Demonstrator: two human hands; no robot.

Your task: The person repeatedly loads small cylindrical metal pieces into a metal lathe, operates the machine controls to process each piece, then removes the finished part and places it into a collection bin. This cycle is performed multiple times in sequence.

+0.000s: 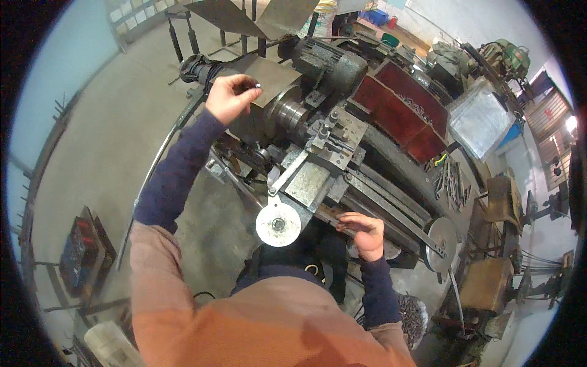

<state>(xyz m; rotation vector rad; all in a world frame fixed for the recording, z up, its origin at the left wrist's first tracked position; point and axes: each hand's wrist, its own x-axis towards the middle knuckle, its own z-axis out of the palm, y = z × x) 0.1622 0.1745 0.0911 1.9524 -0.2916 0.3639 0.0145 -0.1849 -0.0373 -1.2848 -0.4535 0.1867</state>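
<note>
My left hand (230,99) is raised over the headstock end of a small lathe, left of its round steel chuck (288,115). Thumb and fingers are pinched on a small shiny metal piece (258,86), of which only the tip shows. My right hand (365,235) hovers by the front of the lathe bed (382,199), fingers loosely stretched and nothing visible in them. Between the hands are the tool post (324,136), with a long lever (289,173), and a pale round handwheel (278,224).
Behind the lathe stand an electric motor (330,64) and a red metal tray (397,104) holding small metal parts. Several wrenches (452,183) lie to the right, near another round wheel (438,244). A container of small dark pieces (413,318) stands at the lower right.
</note>
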